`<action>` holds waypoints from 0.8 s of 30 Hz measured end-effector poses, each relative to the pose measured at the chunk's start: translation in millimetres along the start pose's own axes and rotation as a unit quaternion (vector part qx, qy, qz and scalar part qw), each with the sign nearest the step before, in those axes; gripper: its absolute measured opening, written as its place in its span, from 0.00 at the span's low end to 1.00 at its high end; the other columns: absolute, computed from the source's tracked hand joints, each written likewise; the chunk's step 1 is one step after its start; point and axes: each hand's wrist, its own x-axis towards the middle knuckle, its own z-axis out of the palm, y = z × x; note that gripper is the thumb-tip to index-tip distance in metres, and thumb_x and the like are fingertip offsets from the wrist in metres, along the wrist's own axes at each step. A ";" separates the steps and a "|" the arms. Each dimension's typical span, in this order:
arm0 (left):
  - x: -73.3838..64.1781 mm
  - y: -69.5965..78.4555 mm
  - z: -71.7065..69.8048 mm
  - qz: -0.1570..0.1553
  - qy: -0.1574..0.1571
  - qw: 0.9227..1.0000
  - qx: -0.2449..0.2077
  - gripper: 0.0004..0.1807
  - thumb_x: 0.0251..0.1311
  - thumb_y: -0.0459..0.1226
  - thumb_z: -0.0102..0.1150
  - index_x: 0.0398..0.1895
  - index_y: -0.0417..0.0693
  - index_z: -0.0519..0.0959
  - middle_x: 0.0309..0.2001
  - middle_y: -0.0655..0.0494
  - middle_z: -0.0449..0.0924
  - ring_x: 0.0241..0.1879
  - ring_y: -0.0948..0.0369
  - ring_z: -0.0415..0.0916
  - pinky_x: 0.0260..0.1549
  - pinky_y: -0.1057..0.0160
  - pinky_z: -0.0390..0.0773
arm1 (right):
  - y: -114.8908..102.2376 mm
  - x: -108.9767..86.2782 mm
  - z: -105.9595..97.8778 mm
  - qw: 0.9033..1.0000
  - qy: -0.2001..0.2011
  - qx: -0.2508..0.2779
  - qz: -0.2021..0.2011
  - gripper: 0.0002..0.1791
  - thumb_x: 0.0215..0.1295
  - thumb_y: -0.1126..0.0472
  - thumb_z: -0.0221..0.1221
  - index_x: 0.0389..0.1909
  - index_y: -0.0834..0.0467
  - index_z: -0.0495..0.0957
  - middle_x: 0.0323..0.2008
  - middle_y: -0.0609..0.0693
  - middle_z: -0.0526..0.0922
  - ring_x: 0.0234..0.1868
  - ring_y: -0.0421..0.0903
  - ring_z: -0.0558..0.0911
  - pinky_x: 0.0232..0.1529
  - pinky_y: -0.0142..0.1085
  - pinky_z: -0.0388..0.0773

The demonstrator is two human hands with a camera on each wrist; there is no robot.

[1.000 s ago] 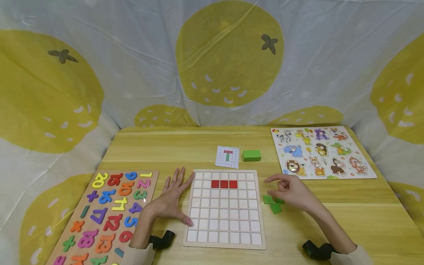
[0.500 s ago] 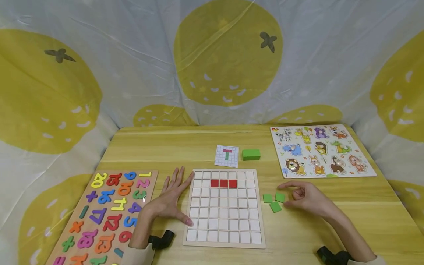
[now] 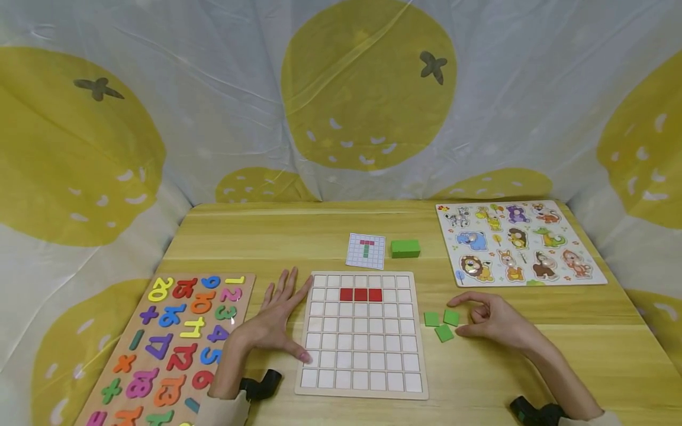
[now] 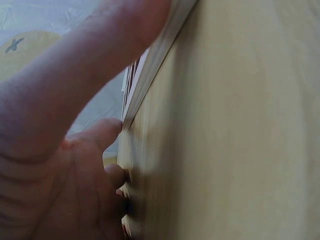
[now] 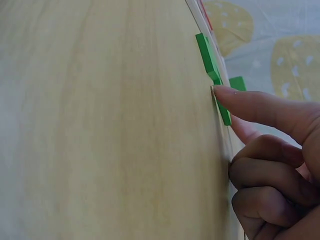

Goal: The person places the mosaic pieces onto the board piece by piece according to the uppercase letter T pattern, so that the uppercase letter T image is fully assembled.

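A white-squared grid board [image 3: 360,393] lies in the middle of the table, with three red square tiles [image 3: 360,294] side by side in its second row. Along its left side my left hand [image 3: 277,322] is spread, index fingertip at the upper corner and thumb [image 3: 303,357] over the lower left edge. Three green square tiles [image 3: 444,333] lie loose to the right of the board. Close beside them is my right hand [image 3: 492,319], holding nothing. Its thumb and index finger [image 3: 469,297] reach towards the rightmost tile, apart, with the other fingers curled in.
Behind the board are a small pattern card [image 3: 365,251] with a red and green T and a green block [image 3: 405,248]. An animal puzzle board [image 3: 522,244] lies at the back right. A number puzzle board [image 3: 176,337] takes up the left side.
My right hand has drawn back to the right and nearer to me from over the green tiles, uncovering them. Over the last half second it is nearly still. The left hand has stayed put.
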 end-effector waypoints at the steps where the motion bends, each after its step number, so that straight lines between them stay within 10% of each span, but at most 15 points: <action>1: -0.2 0.0 -0.1 0.000 0.000 1.000 0.000 0.84 0.28 0.57 0.88 0.85 0.49 0.39 0.82 0.34 0.18 0.81 0.37 0.14 0.76 0.30 0.22 | 0.7 0.3 0.2 1.000 0.000 -0.003 0.000 0.28 0.57 0.65 0.74 0.58 0.65 0.78 0.17 0.39 0.56 0.19 0.32 0.56 0.22 0.31 0.64; 24: 0.7 0.0 0.5 0.004 0.002 1.000 0.001 0.84 0.28 0.58 0.88 0.85 0.49 0.39 0.82 0.34 0.18 0.81 0.36 0.14 0.76 0.29 0.23 | -7.5 2.5 6.2 0.997 0.032 -0.034 0.067 0.22 0.61 0.59 0.73 0.53 0.63 0.80 0.17 0.41 0.60 0.17 0.34 0.58 0.19 0.29 0.60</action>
